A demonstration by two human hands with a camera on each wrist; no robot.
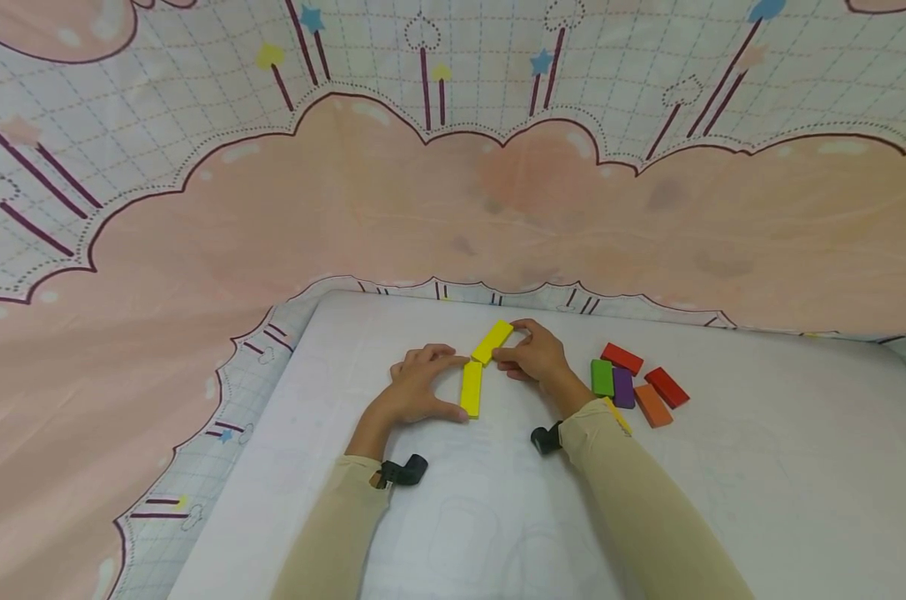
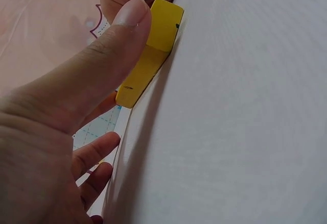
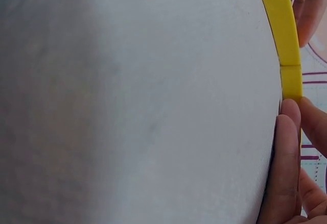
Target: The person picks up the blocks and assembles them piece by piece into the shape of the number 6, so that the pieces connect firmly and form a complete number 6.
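Two yellow wooden blocks lie end to end on the white table, meeting at a slight bend. My left hand [image 1: 415, 390] spans the nearer yellow block [image 1: 471, 390], thumb at its near end and index finger at its far end. The farther yellow block [image 1: 493, 341] slants off to the right, and my right hand [image 1: 540, 354] pinches it between thumb and index finger. In the right wrist view, the seam shows between the nearer block [image 3: 283, 27] and the farther block [image 3: 291, 82]. The left thumb hides part of the yellow in the left wrist view.
Right of the right hand lies a loose group of blocks: red [image 1: 622, 358], another red [image 1: 667, 387], green [image 1: 602, 378], purple [image 1: 623, 388] and orange [image 1: 653, 406]. A yellow-orange block [image 1: 619, 417] is partly hidden by the right sleeve. Patterned cloth [image 1: 453, 217] hangs behind the white table [image 1: 783, 467].
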